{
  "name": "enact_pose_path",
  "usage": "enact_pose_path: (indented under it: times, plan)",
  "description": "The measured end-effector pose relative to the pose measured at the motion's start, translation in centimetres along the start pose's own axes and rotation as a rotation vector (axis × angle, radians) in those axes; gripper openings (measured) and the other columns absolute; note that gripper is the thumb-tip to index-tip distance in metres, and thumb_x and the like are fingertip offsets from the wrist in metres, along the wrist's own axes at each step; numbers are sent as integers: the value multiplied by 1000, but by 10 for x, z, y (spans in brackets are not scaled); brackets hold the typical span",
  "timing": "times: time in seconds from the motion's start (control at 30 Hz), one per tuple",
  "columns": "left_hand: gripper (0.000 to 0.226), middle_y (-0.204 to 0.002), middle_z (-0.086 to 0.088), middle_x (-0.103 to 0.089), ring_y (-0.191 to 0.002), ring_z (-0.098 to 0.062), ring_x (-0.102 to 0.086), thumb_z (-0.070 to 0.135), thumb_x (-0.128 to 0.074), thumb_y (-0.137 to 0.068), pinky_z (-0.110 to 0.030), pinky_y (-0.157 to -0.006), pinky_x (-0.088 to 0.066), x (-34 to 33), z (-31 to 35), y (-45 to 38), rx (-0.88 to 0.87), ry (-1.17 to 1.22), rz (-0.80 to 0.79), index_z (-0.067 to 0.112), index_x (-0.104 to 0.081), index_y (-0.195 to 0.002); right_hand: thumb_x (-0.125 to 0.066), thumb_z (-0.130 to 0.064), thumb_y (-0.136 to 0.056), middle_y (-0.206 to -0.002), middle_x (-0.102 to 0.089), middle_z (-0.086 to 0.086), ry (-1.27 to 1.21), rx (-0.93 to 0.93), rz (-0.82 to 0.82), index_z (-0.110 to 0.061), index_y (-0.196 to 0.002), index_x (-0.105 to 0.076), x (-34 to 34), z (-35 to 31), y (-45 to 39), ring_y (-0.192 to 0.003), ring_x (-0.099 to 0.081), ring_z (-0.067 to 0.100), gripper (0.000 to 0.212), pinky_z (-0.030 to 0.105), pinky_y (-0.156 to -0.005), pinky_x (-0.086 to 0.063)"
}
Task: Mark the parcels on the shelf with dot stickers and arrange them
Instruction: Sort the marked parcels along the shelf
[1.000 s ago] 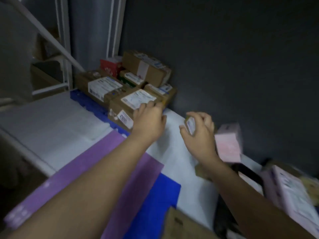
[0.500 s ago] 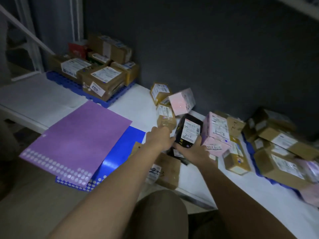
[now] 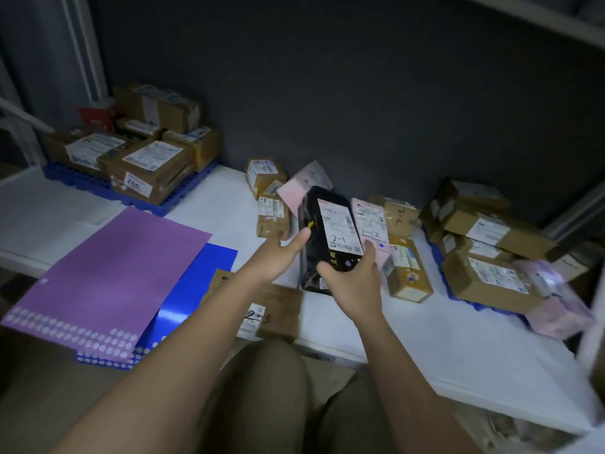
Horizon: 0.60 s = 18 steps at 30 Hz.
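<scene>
My right hand (image 3: 352,285) grips the near end of a black parcel (image 3: 330,234) with a white label marked "2-1", tilted up above the white shelf (image 3: 409,339). My left hand (image 3: 278,253) is open, its fingertips touching the parcel's left side. A purple dot-sticker sheet (image 3: 111,273) lies on a blue sticker sheet (image 3: 193,290) at the shelf's front left. Behind the black parcel stand small brown boxes (image 3: 271,217) and pink parcels (image 3: 373,224). A flat brown box (image 3: 275,312) lies under my left wrist.
Stacked brown boxes (image 3: 147,165) sit on a blue pallet (image 3: 98,188) at the back left. More brown and pink parcels (image 3: 491,257) pile at the right. A dark wall (image 3: 360,93) closes the back. My knees (image 3: 262,388) are below the shelf edge.
My view swung from the left stack to the middle pile. My right hand took the black parcel and lifted it higher; my left hand opened and shifted to its left side.
</scene>
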<state>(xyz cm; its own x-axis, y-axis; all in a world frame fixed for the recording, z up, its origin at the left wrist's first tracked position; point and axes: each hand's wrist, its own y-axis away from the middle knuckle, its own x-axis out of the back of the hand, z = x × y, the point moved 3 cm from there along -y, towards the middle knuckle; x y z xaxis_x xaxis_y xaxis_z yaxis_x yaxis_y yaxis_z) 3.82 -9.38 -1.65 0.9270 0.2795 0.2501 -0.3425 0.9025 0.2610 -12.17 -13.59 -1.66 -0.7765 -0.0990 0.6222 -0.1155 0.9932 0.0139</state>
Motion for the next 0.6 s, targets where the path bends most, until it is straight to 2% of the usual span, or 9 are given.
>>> enact_pose_path:
  times: [0.07,0.2,0.3,0.37,0.4,0.47,0.53,0.6]
  plan:
    - [99,-153,2,-29,-133,-25,-40,80,-44,-71,-44,-103,-43,-15,15,11,53,138,-82,30,-11,-150,-65,-53,-54,-141,-38,-3,-7,134,4,-34,-145,-14,27,1,14,-130,-34,23,106,49,-105,-37]
    - [95,-141,4,-41,-126,-23,-47,73,-51,-76,-44,-99,-47,-42,47,25,16,320,-52,31,-9,-149,-71,-45,-51,-140,-38,-10,43,329,-26,-42,-143,-15,86,4,34,-129,-35,20,107,52,-101,-41]
    - [98,-137,1,-50,-115,-21,-56,67,-63,-72,-38,-82,-55,-68,68,33,-5,375,-63,30,-12,-147,-75,-43,-54,-144,-31,-12,49,358,-31,-44,-144,-10,126,18,45,-133,-30,17,111,50,-104,-40]
    - [86,-129,1,-55,-108,-18,-59,55,-67,-78,-31,-68,-56,-90,79,39,-21,372,-58,25,-18,-143,-79,-35,-62,-146,-25,-18,-21,373,-22,-47,-144,-6,150,31,53,-135,-28,12,110,43,-106,-39]
    - [80,-124,2,-56,-104,-16,-60,49,-67,-82,-30,-66,-56,-102,85,43,-34,380,-49,24,-19,-140,-79,-31,-65,-146,-22,-19,-81,377,-7,-49,-143,-5,161,39,55,-135,-28,8,109,40,-106,-39]
    - [73,-116,3,-56,-96,-13,-61,44,-66,-85,-34,-72,-57,-130,98,51,-68,385,-44,25,-18,-136,-78,-30,-68,-146,-19,-21,-187,374,67,-52,-143,-6,183,57,58,-137,-25,4,106,37,-109,-35]
    - [69,-112,5,-55,-89,-10,-60,42,-64,-87,-37,-79,-56,-159,110,59,-106,376,-59,27,-17,-135,-81,-38,-66,-149,-15,-21,-226,354,132,-46,-146,-6,201,79,57,-140,-20,6,109,35,-111,-30]
    - [72,-112,6,-56,-90,-10,-60,43,-63,-87,-39,-82,-56,-190,117,62,-120,389,-95,29,-14,-138,-85,-33,-66,-147,-17,-19,-230,342,179,-39,-147,-10,217,101,54,-139,-21,5,110,31,-109,-30]
